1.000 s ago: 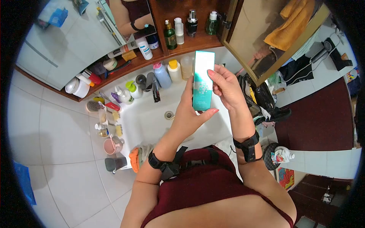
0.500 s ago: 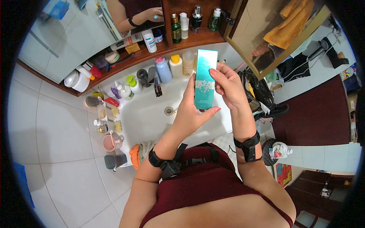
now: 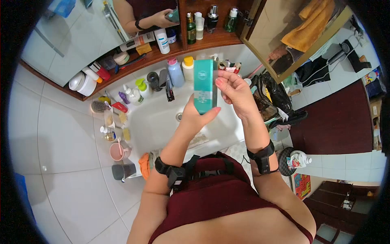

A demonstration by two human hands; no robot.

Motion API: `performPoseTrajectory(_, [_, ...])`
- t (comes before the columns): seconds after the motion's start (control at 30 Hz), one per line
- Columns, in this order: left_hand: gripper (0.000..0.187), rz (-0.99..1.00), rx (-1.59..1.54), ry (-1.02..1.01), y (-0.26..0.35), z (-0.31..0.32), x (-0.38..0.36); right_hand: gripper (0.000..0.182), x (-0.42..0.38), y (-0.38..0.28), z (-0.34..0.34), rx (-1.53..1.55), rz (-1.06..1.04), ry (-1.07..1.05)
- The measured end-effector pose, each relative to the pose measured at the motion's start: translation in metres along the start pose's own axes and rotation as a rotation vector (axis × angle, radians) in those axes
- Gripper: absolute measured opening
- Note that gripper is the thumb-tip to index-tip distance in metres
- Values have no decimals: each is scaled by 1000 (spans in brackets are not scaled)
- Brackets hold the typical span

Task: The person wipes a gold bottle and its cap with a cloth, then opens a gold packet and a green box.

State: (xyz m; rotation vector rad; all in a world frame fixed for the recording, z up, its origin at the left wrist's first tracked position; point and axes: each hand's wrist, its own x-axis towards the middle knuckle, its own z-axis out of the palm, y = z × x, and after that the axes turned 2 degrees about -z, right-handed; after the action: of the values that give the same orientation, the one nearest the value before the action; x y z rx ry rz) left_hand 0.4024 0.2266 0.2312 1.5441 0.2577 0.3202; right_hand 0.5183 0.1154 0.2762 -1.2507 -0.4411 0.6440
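A tall teal cardboard box (image 3: 203,86) with a pale patterned band is held upright above the sink, tilted so one narrow side shows. My left hand (image 3: 196,116) grips its lower end, thumb across the bottom and fingers behind the left side. At the box's right edge, my right hand (image 3: 237,94) has its thumb and curled fingers drawn together. What lies between those fingertips is hidden. Beneath both hands is the white sink (image 3: 154,132), with its drain (image 3: 179,116) and faucet (image 3: 169,94).
A blue bottle (image 3: 175,73) and a yellow-capped bottle (image 3: 188,69) line the sink's back edge. Several bottles stand in the wooden cabinet (image 3: 215,40), whose mirrored door (image 3: 280,61) hangs open. A pink cup (image 3: 118,151) sits left; a black plastic bag (image 3: 278,97) lies right.
The box has moved left and turned, so its narrow right side now shows. My right thumb has left the front face and is at the box's edge.
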Motion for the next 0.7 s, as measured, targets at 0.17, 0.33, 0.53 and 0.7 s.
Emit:
performPoseTrajectory(0.17, [43,-62,-504,-53,25,-6,-20,40,19,25,-13,-459,-343,186])
performPoseTrajectory(0.33, [46,-121,-580,-261,27,-14,-32,40,17,27,-11,-735,-507,274])
performPoseTrajectory(0.53, [69,-231,-419,-363,20,-14,-34,38,14,24,-9,-913,-640,222])
performPoseTrajectory(0.7, [47,-224,-561,-251,17,-13,-34,37,14,29,-17,-795,-522,192])
